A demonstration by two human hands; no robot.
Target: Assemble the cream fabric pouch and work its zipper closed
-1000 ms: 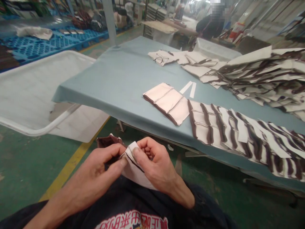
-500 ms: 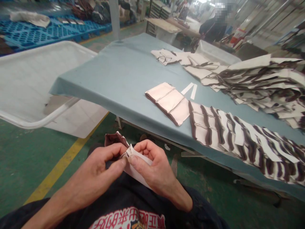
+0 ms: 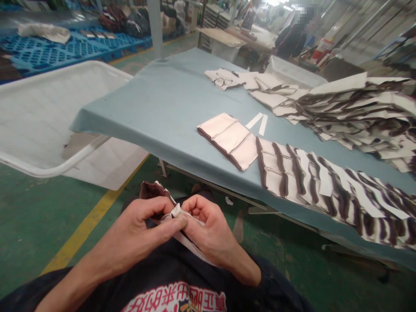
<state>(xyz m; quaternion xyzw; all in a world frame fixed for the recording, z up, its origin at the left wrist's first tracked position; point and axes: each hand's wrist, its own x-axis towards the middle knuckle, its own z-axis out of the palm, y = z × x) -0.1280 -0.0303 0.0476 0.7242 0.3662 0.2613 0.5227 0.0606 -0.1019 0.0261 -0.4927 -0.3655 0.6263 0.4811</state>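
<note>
A piece of white and dark brown fabric is pinched between both hands above my lap. My left hand is closed on it, thumb stretched across to the right so that its tip meets the right thumb. On the other side my right hand is closed on the same fabric, fingers curled behind and thumb in front. A small white fold stands up between the fingertips. The piece's brown end sticks out beyond the left fingers. What lies under the fingers is hidden.
A table with a blue-grey cover stands ahead. On it lie a stack of sewn pieces, white strips, a row of brown-edged pieces, a large pile and eyeglasses. A white bin stands left. Someone is in the background.
My left thumb has moved right, onto the fold by my right thumb. The white part of the fabric has turned and shows narrower. Things on the table stay put.
</note>
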